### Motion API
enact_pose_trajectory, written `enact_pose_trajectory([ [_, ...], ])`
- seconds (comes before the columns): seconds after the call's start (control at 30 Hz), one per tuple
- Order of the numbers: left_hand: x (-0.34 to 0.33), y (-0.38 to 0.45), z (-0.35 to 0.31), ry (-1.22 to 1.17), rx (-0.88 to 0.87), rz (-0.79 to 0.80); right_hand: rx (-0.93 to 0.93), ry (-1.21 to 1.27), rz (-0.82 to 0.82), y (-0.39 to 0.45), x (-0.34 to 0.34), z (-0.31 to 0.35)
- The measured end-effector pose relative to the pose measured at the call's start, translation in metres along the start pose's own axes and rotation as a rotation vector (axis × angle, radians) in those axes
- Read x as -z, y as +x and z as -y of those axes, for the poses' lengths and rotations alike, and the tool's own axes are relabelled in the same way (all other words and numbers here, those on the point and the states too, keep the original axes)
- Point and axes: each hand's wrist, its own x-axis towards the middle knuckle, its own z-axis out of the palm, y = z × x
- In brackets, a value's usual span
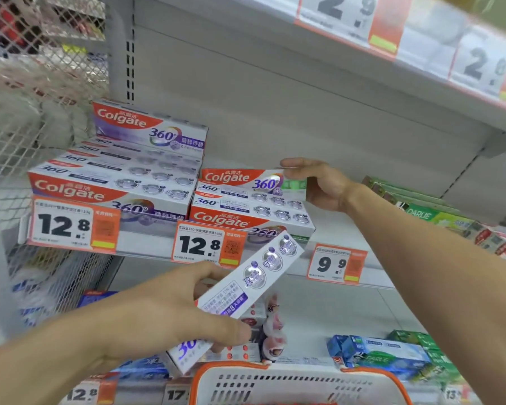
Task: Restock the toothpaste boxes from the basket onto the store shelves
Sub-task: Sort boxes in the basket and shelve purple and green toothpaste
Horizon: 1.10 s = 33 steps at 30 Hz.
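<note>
My right hand [322, 185] grips the right end of a Colgate 360 box [246, 178] lying on top of the shorter stack [246, 211] on the middle shelf. My left hand [170, 311] holds another white and purple Colgate box [246, 287], tilted up to the right, below the shelf edge. A taller stack of the same boxes [114, 171] stands to the left. The white basket with an orange rim [275, 381] sits at the bottom; its contents are hidden.
Price tags reading 12.8 [73, 225] and 9.9 [336, 264] line the shelf edge. Green Darlie boxes [430, 214] lie on the right of the shelf. Blue and green boxes [386, 355] sit on the lower shelf. A wire mesh panel [41, 83] closes the left side.
</note>
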Motion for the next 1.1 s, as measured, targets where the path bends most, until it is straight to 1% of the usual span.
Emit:
enact_pose_trajectory([
  [0.1,0.003,0.004,-0.003,0.003,-0.009,-0.035,-0.023,-0.150,0.028,0.004,0.000,0.001],
  [0.2,0.004,0.000,-0.012,-0.015,0.025,-0.027,-0.042,-0.240,0.070,0.004,-0.002,0.002],
  [0.3,0.003,-0.002,-0.016,-0.034,0.031,-0.026,-0.014,-0.336,0.060,0.000,-0.006,0.003],
  [0.33,0.003,-0.003,-0.018,-0.059,0.036,-0.018,0.032,-0.403,0.026,-0.004,-0.008,0.004],
  [0.4,0.003,-0.006,-0.022,-0.200,0.064,0.024,0.193,-0.512,-0.094,-0.016,-0.014,0.007],
  [0.43,0.003,-0.007,-0.025,-0.283,0.085,0.055,0.285,-0.515,-0.137,-0.026,-0.018,0.008],
  [0.47,0.004,-0.008,-0.028,-0.354,0.104,0.077,0.363,-0.484,-0.147,-0.039,-0.021,0.010],
  [0.5,0.004,-0.008,-0.029,-0.428,0.123,0.092,0.419,-0.443,-0.117,-0.053,-0.023,0.012],
  [0.57,0.005,-0.008,-0.031,-0.592,0.149,0.121,0.443,-0.415,0.053,-0.085,-0.023,0.015],
  [0.63,0.007,-0.007,-0.030,-0.695,0.133,0.192,0.379,-0.561,0.266,-0.114,-0.021,0.016],
  [0.67,0.007,-0.007,-0.029,-0.736,0.117,0.218,0.349,-0.647,0.331,-0.123,-0.019,0.014],
  [0.7,0.007,-0.007,-0.030,-0.793,0.099,0.230,0.336,-0.693,0.353,-0.128,-0.017,0.010],
  [0.73,0.009,-0.007,-0.030,-0.867,0.088,0.223,0.337,-0.688,0.328,-0.131,-0.013,0.006],
  [0.8,0.010,-0.006,-0.035,-0.995,0.035,0.173,0.356,-0.593,0.219,-0.136,-0.008,0.000],
  [0.87,0.011,-0.006,-0.044,-1.056,-0.043,0.082,0.348,-0.505,0.152,-0.142,-0.001,-0.004],
  [0.9,0.012,-0.006,-0.046,-1.066,-0.087,0.009,0.343,-0.482,0.133,-0.145,0.002,-0.006],
  [0.97,0.011,-0.005,-0.046,-1.042,-0.198,-0.118,0.338,-0.467,0.094,-0.150,0.007,-0.009],
  [1.0,0.011,-0.004,-0.044,-1.010,-0.251,-0.140,0.334,-0.451,0.079,-0.152,0.009,-0.009],
  [1.07,0.010,-0.001,-0.038,-0.930,-0.295,-0.180,0.307,-0.437,0.103,-0.157,0.009,-0.011],
  [1.1,0.010,0.001,-0.035,-0.899,-0.303,-0.226,0.288,-0.446,0.134,-0.158,0.007,-0.010],
])
